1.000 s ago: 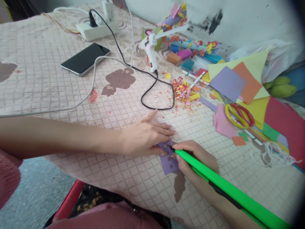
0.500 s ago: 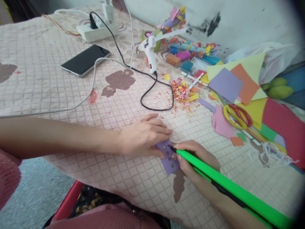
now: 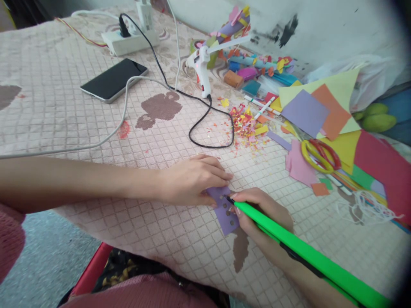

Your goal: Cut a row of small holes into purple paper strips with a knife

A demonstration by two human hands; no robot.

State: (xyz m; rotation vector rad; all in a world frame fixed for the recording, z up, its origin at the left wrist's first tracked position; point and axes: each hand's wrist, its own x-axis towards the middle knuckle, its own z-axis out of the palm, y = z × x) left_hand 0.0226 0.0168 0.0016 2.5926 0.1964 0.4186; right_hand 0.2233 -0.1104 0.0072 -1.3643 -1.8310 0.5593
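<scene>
A small piece of purple paper (image 3: 228, 226) with several round holes lies on the checked tablecloth. My left hand (image 3: 195, 179) holds it down from the upper left, thumb on the paper and fingers bent along its top edge. In my right hand (image 3: 260, 214) is a long green utility knife (image 3: 289, 239) with a black slider, gripped near its front end like a pen. Its dark tip touches or hovers just over the paper beside the upper holes; I cannot tell which.
A white glue gun (image 3: 203, 70) stands beyond my hands, its black cord looping on the cloth. Paper scraps (image 3: 247, 124), scissors (image 3: 317, 156), coloured sheets (image 3: 305, 113) and white string (image 3: 369, 207) lie to the right. A phone (image 3: 115, 79) and a power strip (image 3: 128, 40) sit at the upper left.
The purple paper and both hands have shifted slightly left. The knife tip stays by the upper holes, with its green body tilted a little differently.
</scene>
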